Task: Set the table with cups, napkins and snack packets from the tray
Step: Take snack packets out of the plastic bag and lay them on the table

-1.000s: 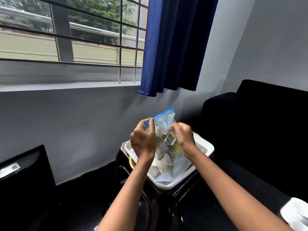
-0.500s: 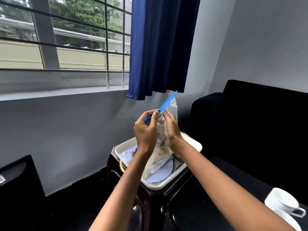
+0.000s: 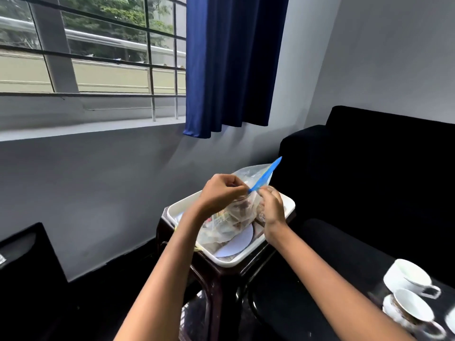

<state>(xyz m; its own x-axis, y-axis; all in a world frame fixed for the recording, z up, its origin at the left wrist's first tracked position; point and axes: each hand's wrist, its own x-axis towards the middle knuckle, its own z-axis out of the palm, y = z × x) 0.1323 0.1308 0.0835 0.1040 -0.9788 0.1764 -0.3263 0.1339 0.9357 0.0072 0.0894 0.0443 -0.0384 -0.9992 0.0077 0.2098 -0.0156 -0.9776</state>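
While both hands, left hand (image 3: 221,193) and right hand (image 3: 269,207), pinch the clear bag (image 3: 229,217) over the tray (image 3: 177,207), its contents blur; cups (image 3: 408,279) at four o'clock are partly cut off.

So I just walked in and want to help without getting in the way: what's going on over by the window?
A person is holding a clear zip bag with a blue seal strip over a white tray on a small dark stand. The left hand and right hand both pinch the bag at its top, apparently opening it. Its contents are hard to make out. Two white cups already sit on the dark table at lower right.
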